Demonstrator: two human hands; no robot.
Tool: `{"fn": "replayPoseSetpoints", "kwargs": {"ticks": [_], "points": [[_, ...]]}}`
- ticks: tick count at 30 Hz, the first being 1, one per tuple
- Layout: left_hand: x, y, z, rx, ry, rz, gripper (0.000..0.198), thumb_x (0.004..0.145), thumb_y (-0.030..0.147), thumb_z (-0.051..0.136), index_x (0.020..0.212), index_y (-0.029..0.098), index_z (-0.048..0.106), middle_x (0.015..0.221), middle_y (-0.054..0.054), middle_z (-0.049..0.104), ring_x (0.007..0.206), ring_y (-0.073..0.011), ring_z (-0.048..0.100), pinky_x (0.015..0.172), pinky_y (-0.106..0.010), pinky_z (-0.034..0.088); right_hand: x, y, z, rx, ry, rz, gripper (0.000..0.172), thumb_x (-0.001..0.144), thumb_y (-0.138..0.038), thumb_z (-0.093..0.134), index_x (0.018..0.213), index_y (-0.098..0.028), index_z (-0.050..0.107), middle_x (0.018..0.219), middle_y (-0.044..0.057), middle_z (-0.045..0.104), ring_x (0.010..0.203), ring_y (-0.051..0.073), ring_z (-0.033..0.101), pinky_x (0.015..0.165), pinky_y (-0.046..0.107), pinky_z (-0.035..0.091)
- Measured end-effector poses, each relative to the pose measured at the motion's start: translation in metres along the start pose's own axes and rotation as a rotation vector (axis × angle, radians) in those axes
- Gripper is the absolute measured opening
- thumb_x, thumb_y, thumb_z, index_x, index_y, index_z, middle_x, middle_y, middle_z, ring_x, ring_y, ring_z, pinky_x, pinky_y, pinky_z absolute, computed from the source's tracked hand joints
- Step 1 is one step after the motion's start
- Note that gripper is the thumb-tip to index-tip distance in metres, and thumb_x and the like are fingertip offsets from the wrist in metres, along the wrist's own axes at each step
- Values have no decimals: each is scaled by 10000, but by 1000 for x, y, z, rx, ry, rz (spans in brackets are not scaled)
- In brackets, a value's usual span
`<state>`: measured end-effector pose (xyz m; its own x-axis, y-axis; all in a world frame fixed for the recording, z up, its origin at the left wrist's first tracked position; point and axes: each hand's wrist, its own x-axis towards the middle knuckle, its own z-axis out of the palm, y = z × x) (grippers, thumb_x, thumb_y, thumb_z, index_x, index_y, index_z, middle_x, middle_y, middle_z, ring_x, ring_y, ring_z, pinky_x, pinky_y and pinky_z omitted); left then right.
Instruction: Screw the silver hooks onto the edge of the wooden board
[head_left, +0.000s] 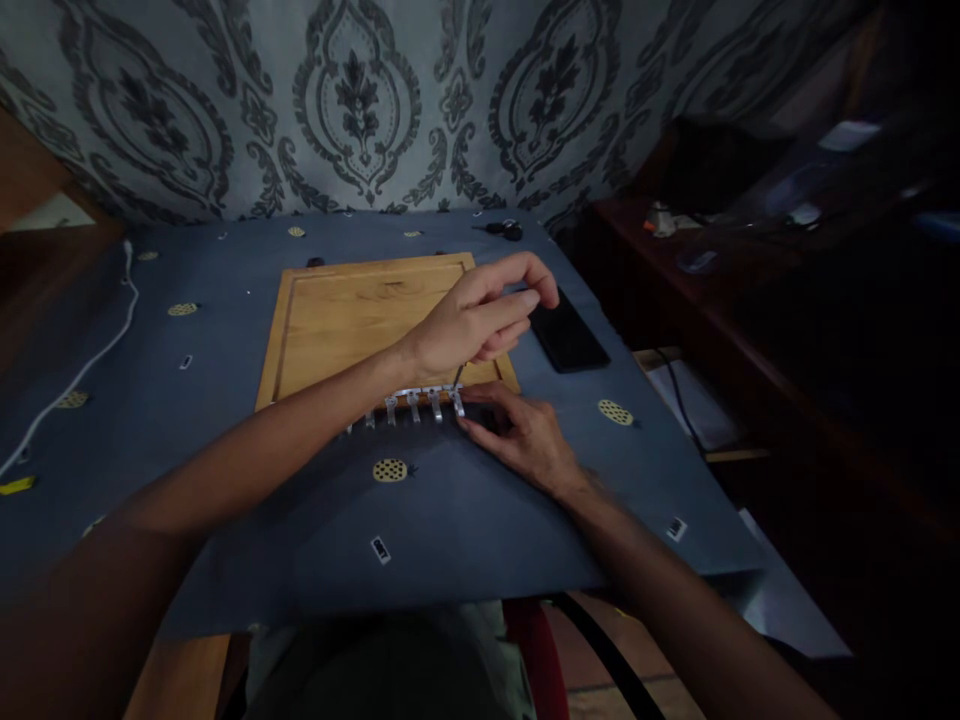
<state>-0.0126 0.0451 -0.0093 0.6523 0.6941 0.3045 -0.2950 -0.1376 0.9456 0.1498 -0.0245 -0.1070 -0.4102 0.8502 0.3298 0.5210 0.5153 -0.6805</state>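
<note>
A wooden board (352,320) with a grooved border lies on the table. Along its near edge runs a shiny metal rail with several small hooks (413,402). My left hand (480,312) reaches across the board above the rail's right end, fingers curled. Below its palm a thin dark shaft (459,376) points down to the last hook; the rest of this tool is hidden by the hand. My right hand (529,437) rests at the board's near right corner, with thumb and index finger closed around the rail's last hook (458,404).
A black phone (568,335) lies right of the board. Behind it is a small dark object like a key fob (511,230). A white cable (94,358) runs down the table's left side, near a yellow piece (16,486). A dark red cabinet (660,260) stands at the right.
</note>
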Motion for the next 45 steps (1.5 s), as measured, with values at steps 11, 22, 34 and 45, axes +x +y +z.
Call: {"fn": "replayPoseSetpoints", "kwargs": {"ticks": [11,22,34,45], "points": [[9,8,-4,-31,-169,-97,138,1027,183,488,894,176,523,490,128,322,385,-29,227,413,-145,219,0,-2,-1,-12,-12,-4,269,973,-406,651,1162,-220,698,1016,46,805,566,141,624,624,289,553],[6,24,-7,-15,-72,2,168,1014,130,422,879,177,511,447,138,293,347,-35,168,371,-151,159,-1,1,1,-30,0,-20,271,981,-422,638,1161,-228,692,999,46,800,586,152,643,618,292,555],[-14,18,-6,17,156,63,109,1001,224,537,899,190,522,465,136,312,351,-31,195,388,-160,178,-1,2,2,-56,-3,-18,265,978,-399,645,1168,-219,690,1037,53,801,582,135,639,582,279,536],[-48,54,-4,124,462,169,164,1007,117,527,882,182,611,458,105,329,366,-49,257,396,-149,237,1,-3,-2,-17,-11,7,290,978,-455,631,1145,-226,694,970,45,796,614,156,653,620,296,555]]}}
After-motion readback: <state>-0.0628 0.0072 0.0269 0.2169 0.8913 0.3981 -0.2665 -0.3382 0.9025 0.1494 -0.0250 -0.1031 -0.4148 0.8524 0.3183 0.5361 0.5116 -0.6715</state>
